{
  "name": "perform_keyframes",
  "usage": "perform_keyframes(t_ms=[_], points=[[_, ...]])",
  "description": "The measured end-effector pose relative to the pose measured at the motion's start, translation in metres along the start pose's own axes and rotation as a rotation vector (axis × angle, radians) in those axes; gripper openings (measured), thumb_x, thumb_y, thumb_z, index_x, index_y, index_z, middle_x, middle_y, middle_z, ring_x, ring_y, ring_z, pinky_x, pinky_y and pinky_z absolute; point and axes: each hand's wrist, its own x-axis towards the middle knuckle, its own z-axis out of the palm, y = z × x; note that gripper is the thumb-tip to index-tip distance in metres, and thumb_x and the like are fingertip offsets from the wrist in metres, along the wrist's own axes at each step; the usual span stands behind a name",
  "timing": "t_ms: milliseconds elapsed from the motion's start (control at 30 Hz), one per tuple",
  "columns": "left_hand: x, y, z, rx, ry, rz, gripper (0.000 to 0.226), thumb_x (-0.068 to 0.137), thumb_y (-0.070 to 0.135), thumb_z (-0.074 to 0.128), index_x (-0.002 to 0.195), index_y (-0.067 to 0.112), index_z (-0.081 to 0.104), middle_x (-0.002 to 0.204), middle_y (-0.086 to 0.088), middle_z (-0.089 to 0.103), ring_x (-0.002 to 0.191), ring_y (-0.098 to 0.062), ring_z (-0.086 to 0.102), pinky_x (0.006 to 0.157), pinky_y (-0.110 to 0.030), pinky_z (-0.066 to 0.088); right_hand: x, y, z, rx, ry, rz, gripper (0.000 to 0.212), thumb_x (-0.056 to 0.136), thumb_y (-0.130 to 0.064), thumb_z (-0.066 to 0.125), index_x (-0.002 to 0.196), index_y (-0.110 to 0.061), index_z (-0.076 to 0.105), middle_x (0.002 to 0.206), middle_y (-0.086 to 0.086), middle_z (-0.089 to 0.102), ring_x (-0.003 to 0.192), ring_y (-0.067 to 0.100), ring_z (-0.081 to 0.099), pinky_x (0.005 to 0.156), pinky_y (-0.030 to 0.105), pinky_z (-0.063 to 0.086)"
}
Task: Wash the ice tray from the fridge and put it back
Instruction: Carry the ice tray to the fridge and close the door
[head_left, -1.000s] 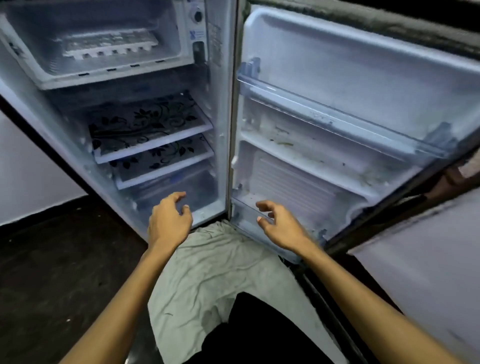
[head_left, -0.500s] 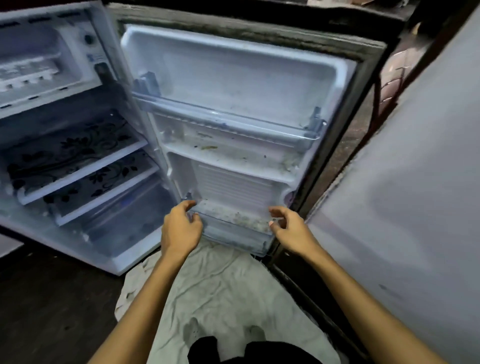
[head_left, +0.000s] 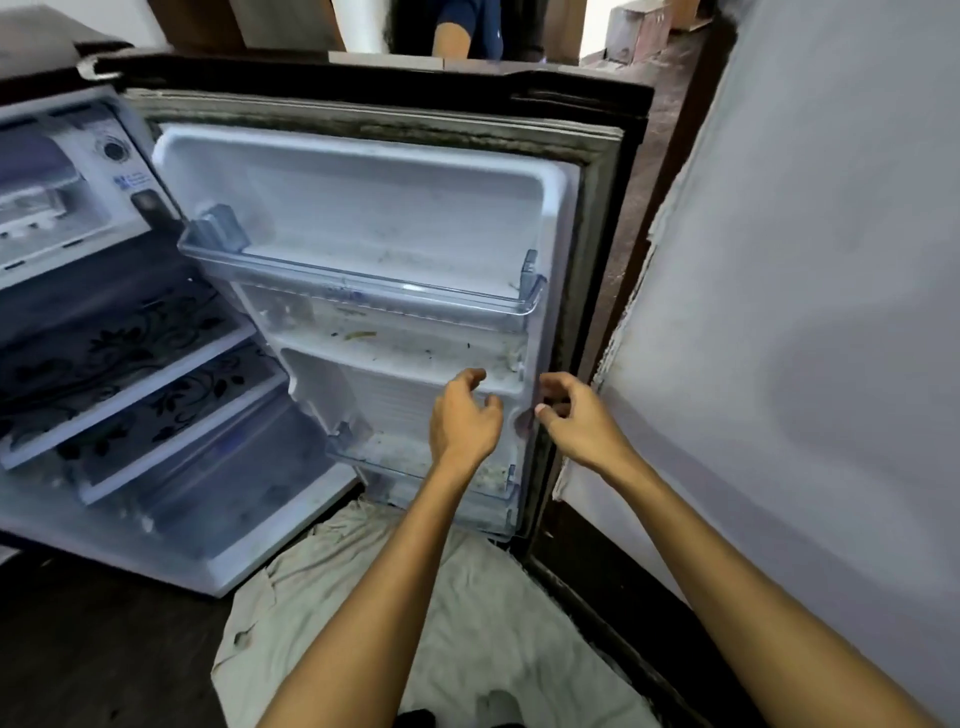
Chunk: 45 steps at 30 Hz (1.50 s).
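Head view: small white fridge (head_left: 171, 540) stood open, dirty white inner door (head_left: 363, 208) swung wide. White plastic ice tray (head_left: 31, 208) sat in freezer compartment at top left, partly blurred. Left hand (head_left: 464, 422) hovered before door's middle shelf (head_left: 395, 358), grip loose, fingers curled, holding nothing. Right hand (head_left: 579, 421) was at door's right edge, fingers bent; whether it gripped edge could not be told. Pale crumpled cloth (head_left: 467, 597) lay on dark floor (head_left: 93, 649) below.
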Motion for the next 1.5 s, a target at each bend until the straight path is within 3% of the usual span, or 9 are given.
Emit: perform_keyframes(t_ms=[300, 500, 667, 900, 1033, 1133, 1333, 1400, 1500], points=[[0.032, 0.027, 0.044, -0.079, 0.014, 0.080, 0.049, 0.085, 0.029, 0.068, 0.124, 0.002, 0.057, 0.122, -0.016, 0.063, 0.113, -0.029, 0.058, 0.086, -0.028, 0.043, 0.003, 0.009, -0.015, 0.035, 0.020, 0.020, 0.045, 0.093, -0.010, 0.054, 0.136, -0.013, 0.045, 0.135, 0.005, 0.054, 0.124, 0.020, 0.051, 0.105, 0.036, 0.042], [0.044, 0.041, 0.053, -0.089, 0.077, 0.090, 0.030, 0.086, 0.030, 0.067, 0.070, 0.004, 0.063, 0.076, -0.014, 0.069, 0.068, -0.025, 0.062, 0.064, -0.037, 0.051, 0.007, 0.008, -0.018, 0.055, 0.031, 0.003, 0.043, 0.092, -0.008, 0.054, 0.134, -0.011, 0.047, 0.131, 0.006, 0.057, 0.120, 0.020, 0.054, 0.103, 0.037, 0.044], [0.043, 0.040, 0.051, -0.087, 0.088, 0.107, 0.021, 0.088, 0.022, 0.064, 0.076, 0.005, 0.068, 0.085, -0.014, 0.073, 0.075, -0.022, 0.065, 0.064, -0.026, 0.043, 0.004, 0.008, -0.018, 0.043, 0.048, -0.006, 0.045, 0.092, -0.007, 0.054, 0.136, -0.011, 0.045, 0.133, 0.006, 0.055, 0.122, 0.019, 0.052, 0.104, 0.034, 0.043], [0.032, 0.025, 0.039, -0.046, 0.072, 0.165, 0.027, 0.088, 0.023, 0.063, 0.081, -0.002, 0.070, 0.092, -0.018, 0.073, 0.087, -0.030, 0.068, 0.071, -0.031, 0.048, -0.010, 0.009, -0.016, 0.045, 0.070, -0.019, 0.043, 0.092, -0.010, 0.054, 0.135, -0.013, 0.046, 0.133, 0.004, 0.056, 0.122, 0.018, 0.052, 0.098, 0.027, 0.042], [0.015, 0.008, 0.028, -0.054, 0.081, 0.173, 0.033, 0.088, 0.025, 0.065, 0.080, -0.007, 0.066, 0.091, -0.020, 0.073, 0.087, -0.029, 0.068, 0.069, -0.026, 0.043, -0.027, 0.010, -0.013, 0.052, 0.080, -0.016, 0.045, 0.093, -0.012, 0.054, 0.137, -0.015, 0.045, 0.134, 0.004, 0.055, 0.122, 0.018, 0.052, 0.099, 0.027, 0.042], [-0.002, -0.009, 0.013, -0.070, 0.072, 0.163, 0.029, 0.087, 0.026, 0.065, 0.073, 0.001, 0.062, 0.093, -0.019, 0.073, 0.090, -0.026, 0.068, 0.072, -0.025, 0.046, -0.046, 0.014, -0.007, 0.036, 0.082, -0.016, 0.044, 0.093, -0.015, 0.055, 0.136, -0.014, 0.045, 0.135, 0.004, 0.054, 0.123, 0.019, 0.051, 0.101, 0.029, 0.041], [-0.051, -0.041, -0.027, -0.177, 0.095, 0.157, 0.016, 0.087, 0.020, 0.067, 0.092, 0.005, 0.072, 0.092, -0.002, 0.073, 0.083, -0.001, 0.067, 0.075, -0.015, 0.052, -0.081, 0.018, 0.016, 0.030, 0.067, -0.003, 0.039, 0.093, -0.024, 0.056, 0.129, -0.015, 0.046, 0.127, 0.004, 0.056, 0.111, 0.017, 0.055, 0.091, 0.027, 0.044], [-0.070, -0.052, -0.042, -0.221, 0.150, 0.129, 0.010, 0.086, 0.018, 0.069, 0.087, 0.008, 0.072, 0.085, 0.004, 0.072, 0.074, 0.012, 0.063, 0.068, -0.006, 0.048, -0.093, 0.014, 0.031, 0.062, 0.023, -0.032, 0.039, 0.093, -0.025, 0.057, 0.128, -0.015, 0.044, 0.124, 0.002, 0.055, 0.105, 0.014, 0.055, 0.089, 0.027, 0.046], [-0.098, -0.070, -0.064, -0.286, 0.239, 0.071, 0.007, 0.085, 0.017, 0.070, 0.080, 0.014, 0.070, 0.072, 0.018, 0.069, 0.069, 0.013, 0.061, 0.068, -0.012, 0.050, -0.115, 0.010, 0.058, 0.112, -0.080, -0.099, 0.031, 0.093, -0.023, 0.057, 0.119, -0.017, 0.043, 0.114, -0.002, 0.054, 0.094, 0.006, 0.055, 0.084, 0.021, 0.047]])
